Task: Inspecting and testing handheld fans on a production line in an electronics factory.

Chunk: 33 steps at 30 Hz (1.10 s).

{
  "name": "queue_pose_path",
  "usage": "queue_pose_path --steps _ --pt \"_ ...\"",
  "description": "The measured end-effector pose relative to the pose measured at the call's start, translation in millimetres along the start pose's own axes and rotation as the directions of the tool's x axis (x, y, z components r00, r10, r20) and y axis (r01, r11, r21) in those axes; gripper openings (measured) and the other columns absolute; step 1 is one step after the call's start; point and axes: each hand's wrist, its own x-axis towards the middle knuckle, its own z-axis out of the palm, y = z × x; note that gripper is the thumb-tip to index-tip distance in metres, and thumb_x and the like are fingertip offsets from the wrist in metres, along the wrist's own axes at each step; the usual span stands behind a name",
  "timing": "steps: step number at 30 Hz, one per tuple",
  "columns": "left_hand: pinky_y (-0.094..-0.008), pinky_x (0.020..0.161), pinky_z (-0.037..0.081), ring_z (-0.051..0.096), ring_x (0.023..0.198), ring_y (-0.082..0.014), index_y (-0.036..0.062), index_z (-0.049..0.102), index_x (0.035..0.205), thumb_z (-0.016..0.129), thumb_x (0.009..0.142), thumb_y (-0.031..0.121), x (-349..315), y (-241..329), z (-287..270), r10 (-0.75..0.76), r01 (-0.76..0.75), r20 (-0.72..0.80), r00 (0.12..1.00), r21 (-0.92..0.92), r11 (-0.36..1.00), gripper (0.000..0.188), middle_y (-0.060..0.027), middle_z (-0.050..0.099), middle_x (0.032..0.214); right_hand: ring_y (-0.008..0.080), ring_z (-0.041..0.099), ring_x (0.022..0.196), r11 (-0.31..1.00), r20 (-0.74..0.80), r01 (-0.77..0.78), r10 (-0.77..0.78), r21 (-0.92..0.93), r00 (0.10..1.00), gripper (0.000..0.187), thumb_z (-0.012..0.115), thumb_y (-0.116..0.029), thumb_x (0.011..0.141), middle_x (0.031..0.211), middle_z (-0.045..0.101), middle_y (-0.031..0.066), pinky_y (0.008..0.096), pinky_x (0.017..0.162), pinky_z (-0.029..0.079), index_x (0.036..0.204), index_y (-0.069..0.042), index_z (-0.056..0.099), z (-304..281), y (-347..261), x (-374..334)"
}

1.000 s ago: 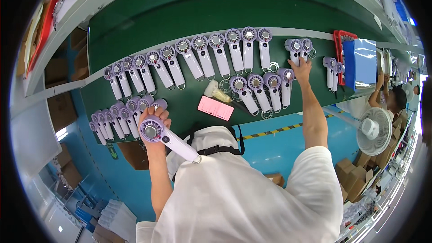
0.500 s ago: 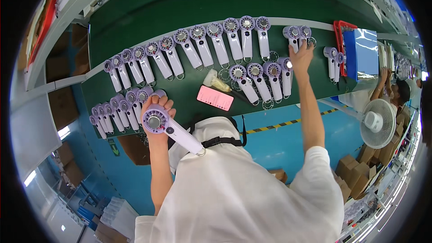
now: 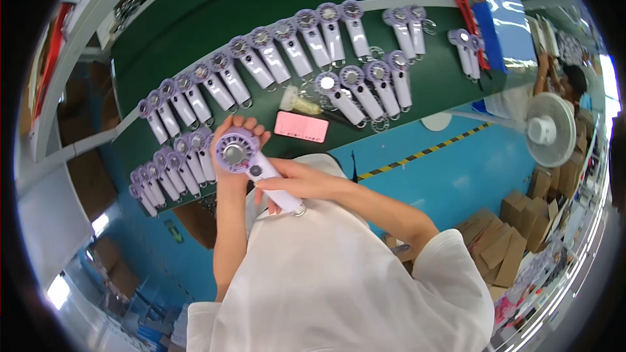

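Note:
A pale purple handheld fan (image 3: 236, 150) lies slantwise in front of my chest, its round head toward the far left and its metal loop toward me. My left hand (image 3: 227, 177) cups the round head from behind, with fingertips showing past its far edge. Around the white handle is closed my right hand (image 3: 301, 179), thumb on top near the dark button, with some fingertips showing below the handle. Just beyond my hands on the green table lies a pink phone (image 3: 301, 126). A translucent, yellowish item (image 3: 302, 102) sits behind it.
Many similar fans stand in a long back row (image 3: 261, 58) and a near-left row (image 3: 171, 168). More fans (image 3: 365, 94) lie right of the phone beside chain-like rings. A red basket (image 3: 471, 6) and blue folder (image 3: 505, 32) are far right. A white pedestal fan (image 3: 544, 129) stands beyond the table; another person is nearby.
My right hand has come back from the fans at the far right and now grips the handle of the fan in my left hand. The view has shifted slightly.

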Motion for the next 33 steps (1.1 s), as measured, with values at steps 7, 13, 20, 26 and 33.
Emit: queue_pose_path --steps 7,13,20,26,33 --pt "-0.0452 0.086 0.054 0.056 0.087 -0.0277 0.0043 0.053 0.087 0.046 0.098 0.025 -9.1 5.7 10.8 0.008 -0.007 -0.004 1.000 0.101 0.995 0.024 -0.0115 0.054 0.086 0.0161 0.066 0.065 0.998 -0.047 0.060 -0.059 0.013 0.997 0.030 0.050 -0.025 0.099 0.094 0.066 0.0111 0.0280 0.056 0.054 0.120 -0.004 0.045 15.6 7.0 5.5" --pt "-0.0463 0.087 0.054 0.058 0.088 -0.0299 0.0031 0.056 0.086 0.046 0.098 0.026 -30.8 10.3 1.7 0.078 -0.077 -0.008 0.997 0.095 0.993 0.028 -0.0137 0.057 0.088 0.0159 0.066 0.065 0.998 -0.037 0.027 -0.025 0.051 0.999 0.033 0.052 -0.024 0.097 0.095 0.067 0.0118 0.0278 0.055 0.054 0.123 -0.004 0.045 26.3 19.0 11.9" --pt "-0.0505 0.089 0.051 0.064 0.097 -0.0405 0.0007 0.064 0.098 0.047 0.098 0.035 -31.1 0.6 -11.4 0.167 -0.149 -0.115 0.979 0.154 0.977 0.038 -0.0207 0.067 0.101 0.0194 0.066 0.062 1.000 -0.119 -0.028 0.029 0.012 0.993 0.038 0.055 -0.027 0.094 0.098 0.067 0.0165 0.0301 0.053 0.054 0.121 -0.002 0.046 21.3 21.1 7.4" --pt "-0.0388 0.095 0.047 0.058 0.112 -0.0277 -0.0007 0.053 0.120 0.038 0.100 0.049 -49.1 -1.5 17.9 0.526 -0.315 -0.229 0.819 0.586 0.746 0.056 -0.0192 0.059 0.123 0.0192 0.062 0.060 0.997 -0.098 -0.042 0.035 -0.064 0.995 0.040 0.048 -0.024 0.097 0.091 0.064 0.0156 0.0305 0.053 0.051 0.129 0.001 0.045 25.6 13.7 9.8" --pt "-0.0357 0.094 0.042 0.053 0.110 -0.0266 0.0002 0.047 0.127 0.065 0.089 0.024 -79.2 -15.8 48.0 0.757 -0.102 0.263 0.598 0.962 -0.254 0.049 -0.0160 0.050 0.124 0.0125 0.060 0.057 0.973 -0.248 0.034 -0.092 -0.230 0.964 0.036 0.052 -0.020 0.097 0.089 0.065 0.0096 0.0256 0.049 0.048 0.128 -0.004 0.043 28.1 28.2 23.3"
